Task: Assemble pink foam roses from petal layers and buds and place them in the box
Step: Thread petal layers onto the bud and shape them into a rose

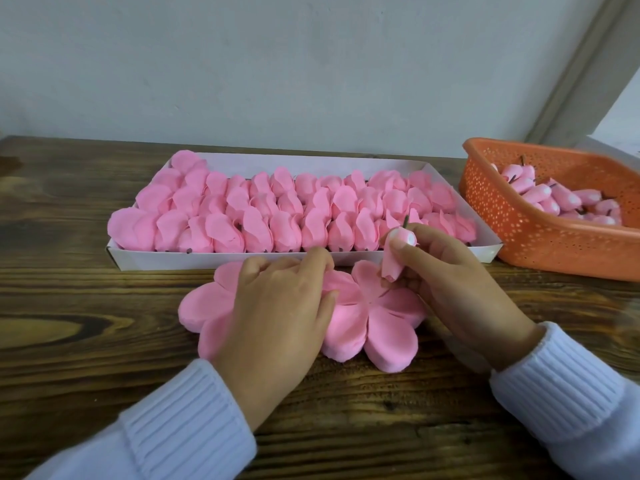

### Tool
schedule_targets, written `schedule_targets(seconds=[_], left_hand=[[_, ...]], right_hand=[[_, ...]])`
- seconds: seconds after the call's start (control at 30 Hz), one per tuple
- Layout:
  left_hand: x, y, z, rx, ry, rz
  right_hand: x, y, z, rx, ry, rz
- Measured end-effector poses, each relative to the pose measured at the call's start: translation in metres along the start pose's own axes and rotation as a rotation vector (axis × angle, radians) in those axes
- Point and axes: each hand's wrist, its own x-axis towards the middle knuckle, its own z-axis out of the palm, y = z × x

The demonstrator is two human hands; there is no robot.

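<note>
Two stacks of flat pink petal layers lie side by side on the wooden table, the left stack (204,306) and the right stack (384,327). My left hand (277,306) rests on the left stack, its fingertips pinching a petal edge where the stacks meet. My right hand (446,282) holds a pink bud (393,261) upside down, stem and white base upward, its tip just above the right stack's centre. Behind them the white box (173,259) is packed with rows of finished roses (277,209).
An orange perforated basket (502,216) at the right holds several more buds (554,199). A grey wall runs close behind the table. Bare wood table (86,306) spreads left of the petal stacks and along the near edge.
</note>
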Motion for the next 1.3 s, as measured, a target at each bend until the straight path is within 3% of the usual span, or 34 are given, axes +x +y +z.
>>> schedule_targets(seconds=[0.63, 0.9, 1.13, 1.3], left_hand=[[0.0028, -0.0002, 0.0014, 0.019, 0.078, 0.047], [0.004, -0.0017, -0.0001, 0.048, 0.106, -0.041], [0.0035, -0.0024, 0.0005, 0.04, 0.176, 0.047], [0.0034, -0.001, -0.0006, -0.172, 0.195, 0.072]], right_hand=[[0.0008, 0.0005, 0.0001, -0.003, -0.006, 0.0], [0.0003, -0.0011, 0.0022, 0.009, -0.011, -0.011], [0.0, -0.0024, 0.0012, 0.012, -0.006, -0.005], [-0.0017, -0.0031, 0.0034, 0.056, 0.056, -0.084]])
